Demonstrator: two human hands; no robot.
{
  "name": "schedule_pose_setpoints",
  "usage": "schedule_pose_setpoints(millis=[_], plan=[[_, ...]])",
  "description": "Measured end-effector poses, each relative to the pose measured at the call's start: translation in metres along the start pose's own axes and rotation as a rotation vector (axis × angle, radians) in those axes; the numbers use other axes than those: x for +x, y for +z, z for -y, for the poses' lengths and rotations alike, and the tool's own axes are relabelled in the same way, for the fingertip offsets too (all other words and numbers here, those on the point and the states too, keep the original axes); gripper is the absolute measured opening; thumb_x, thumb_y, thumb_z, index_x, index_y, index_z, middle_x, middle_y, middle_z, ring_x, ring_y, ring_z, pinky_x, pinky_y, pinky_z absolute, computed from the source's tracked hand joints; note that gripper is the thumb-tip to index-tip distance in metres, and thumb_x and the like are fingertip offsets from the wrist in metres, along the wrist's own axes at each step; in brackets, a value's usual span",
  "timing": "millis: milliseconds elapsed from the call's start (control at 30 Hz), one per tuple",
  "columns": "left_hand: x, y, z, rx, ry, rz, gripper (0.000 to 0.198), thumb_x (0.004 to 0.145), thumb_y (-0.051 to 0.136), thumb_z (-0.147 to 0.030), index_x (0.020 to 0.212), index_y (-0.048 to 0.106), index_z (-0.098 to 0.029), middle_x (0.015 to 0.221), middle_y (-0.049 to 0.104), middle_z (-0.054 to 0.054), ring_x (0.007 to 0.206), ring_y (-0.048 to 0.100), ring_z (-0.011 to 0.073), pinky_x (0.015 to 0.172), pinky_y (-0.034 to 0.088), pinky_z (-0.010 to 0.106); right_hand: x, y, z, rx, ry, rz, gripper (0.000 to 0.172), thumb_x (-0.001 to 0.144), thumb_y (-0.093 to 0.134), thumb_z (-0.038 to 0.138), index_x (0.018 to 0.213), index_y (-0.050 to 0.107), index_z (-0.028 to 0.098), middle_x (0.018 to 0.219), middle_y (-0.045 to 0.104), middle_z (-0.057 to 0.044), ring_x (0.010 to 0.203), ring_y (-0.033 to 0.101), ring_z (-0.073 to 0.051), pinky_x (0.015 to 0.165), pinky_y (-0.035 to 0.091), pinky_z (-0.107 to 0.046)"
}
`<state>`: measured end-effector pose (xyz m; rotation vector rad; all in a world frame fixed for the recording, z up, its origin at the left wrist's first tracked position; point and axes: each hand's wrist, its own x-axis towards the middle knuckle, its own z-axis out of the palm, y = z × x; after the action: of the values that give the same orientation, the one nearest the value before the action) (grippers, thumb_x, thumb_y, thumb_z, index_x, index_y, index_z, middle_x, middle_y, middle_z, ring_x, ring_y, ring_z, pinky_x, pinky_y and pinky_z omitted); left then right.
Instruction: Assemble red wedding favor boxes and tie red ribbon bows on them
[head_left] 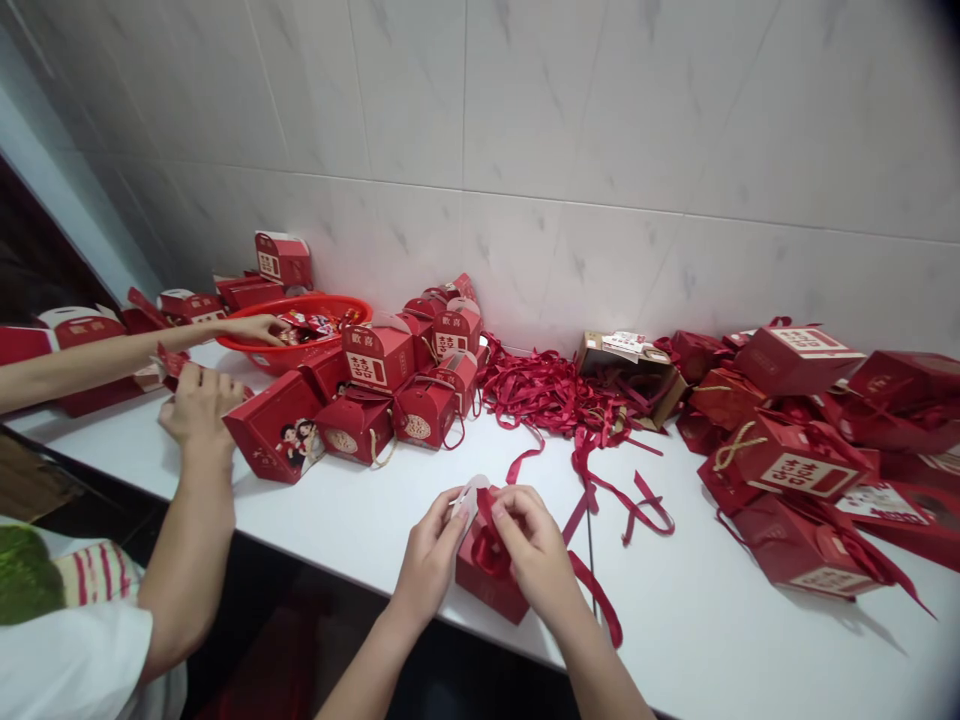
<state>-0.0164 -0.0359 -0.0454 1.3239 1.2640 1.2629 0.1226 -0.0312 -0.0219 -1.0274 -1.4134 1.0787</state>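
Note:
A small red gift box [491,585] stands at the front edge of the white table, between my two hands. My left hand [433,545] pinches the white-backed top flap [471,492] of this box. In the fingers of my right hand [534,540] is a dark red ribbon [489,550], looped over the top of the box. A tail of ribbon hangs out to the right of my wrist and lies on the table. The fingertips partly cover where ribbon and flap meet, so I cannot see whether there is a knot.
A heap of red ribbons [536,390] lies by the wall beside an open cardboard box [660,385]. Beribboned boxes [806,460] are piled right, others [375,365] stacked left. At far left, a co-worker's arm reaches into a red basin [352,303]; another forearm [199,520] is nearer.

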Motion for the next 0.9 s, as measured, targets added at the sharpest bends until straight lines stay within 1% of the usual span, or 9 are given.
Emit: schedule_pose_setpoints(millis=[100,267,400,500,600,667,733,833,900], plan=[[-0.002,-0.001,0.0,0.016,0.022,0.019,0.033,0.09,0.048,-0.038,0.115,0.058,-0.018,0.112,0.067,0.005,0.098,0.062,0.0202,0.092,0.046,0.031,0.0,-0.003,-0.001,-0.008,0.027,0.033,0.025,0.087,0.054,0.041,0.074,0.059,0.02,0.091,0.057,-0.004,0.08,0.058,-0.017,0.073,0.049,-0.029],[-0.005,0.0,0.001,0.051,0.042,0.044,0.035,0.091,0.047,-0.037,0.119,0.055,-0.018,0.111,0.068,0.005,0.091,0.064,0.0188,0.087,0.048,0.03,0.0,-0.007,-0.002,-0.004,0.064,0.1,0.025,0.086,0.056,0.04,0.073,0.063,0.02,0.094,0.057,-0.005,0.078,0.058,-0.017,0.073,0.049,-0.03],[-0.007,0.002,0.0,0.039,0.043,0.076,0.036,0.093,0.046,-0.037,0.122,0.052,-0.017,0.111,0.068,0.007,0.097,0.063,0.0201,0.086,0.048,0.03,0.001,-0.009,-0.003,-0.008,0.097,0.085,0.025,0.084,0.057,0.038,0.071,0.064,0.019,0.095,0.057,-0.006,0.081,0.059,-0.018,0.073,0.05,-0.03],[-0.009,0.002,-0.001,0.06,0.059,0.115,0.036,0.093,0.046,-0.036,0.124,0.051,-0.018,0.114,0.066,0.007,0.101,0.062,0.0205,0.089,0.048,0.031,0.003,-0.01,-0.004,-0.067,0.105,0.074,0.024,0.084,0.056,0.037,0.07,0.063,0.018,0.094,0.057,-0.006,0.084,0.059,-0.019,0.074,0.049,-0.03],[-0.01,0.001,0.001,0.106,0.07,0.133,0.036,0.092,0.047,-0.036,0.124,0.05,-0.018,0.116,0.066,0.008,0.103,0.062,0.0211,0.091,0.047,0.032,0.003,-0.011,-0.005,-0.155,0.103,0.044,0.021,0.083,0.055,0.032,0.066,0.058,0.018,0.087,0.058,-0.005,0.078,0.058,-0.018,0.072,0.047,-0.03],[-0.011,0.0,0.003,0.123,0.081,0.143,0.036,0.092,0.048,-0.036,0.123,0.049,-0.018,0.117,0.065,0.009,0.105,0.061,0.0222,0.092,0.047,0.033,0.003,-0.011,-0.005,-0.166,0.103,0.048,0.02,0.081,0.056,0.029,0.063,0.055,0.019,0.085,0.059,-0.005,0.076,0.057,-0.018,0.071,0.046,-0.031],[-0.011,-0.001,0.006,0.132,0.09,0.143,0.036,0.092,0.048,-0.037,0.123,0.049,-0.019,0.118,0.064,0.009,0.109,0.06,0.0237,0.093,0.047,0.033,0.002,-0.011,-0.004,-0.095,0.106,0.086,0.02,0.081,0.056,0.028,0.064,0.055,0.018,0.088,0.062,-0.006,0.079,0.059,-0.019,0.074,0.045,-0.031],[-0.01,-0.001,0.008,0.14,0.095,0.126,0.037,0.092,0.048,-0.037,0.123,0.049,-0.019,0.119,0.064,0.009,0.115,0.057,0.0252,0.094,0.047,0.033,0.002,-0.014,-0.001,0.089,0.156,0.13,0.019,0.081,0.058,0.03,0.066,0.057,0.017,0.095,0.065,-0.007,0.082,0.06,-0.019,0.077,0.045,-0.03],[-0.01,-0.001,0.008,0.132,0.106,0.132,0.037,0.092,0.048,-0.037,0.125,0.049,-0.019,0.12,0.064,0.008,0.114,0.057,0.0247,0.093,0.047,0.033,0.003,-0.017,0.002,0.174,0.212,0.129,0.02,0.079,0.06,0.031,0.065,0.055,0.017,0.085,0.066,-0.005,0.073,0.059,-0.016,0.071,0.045,-0.028]])
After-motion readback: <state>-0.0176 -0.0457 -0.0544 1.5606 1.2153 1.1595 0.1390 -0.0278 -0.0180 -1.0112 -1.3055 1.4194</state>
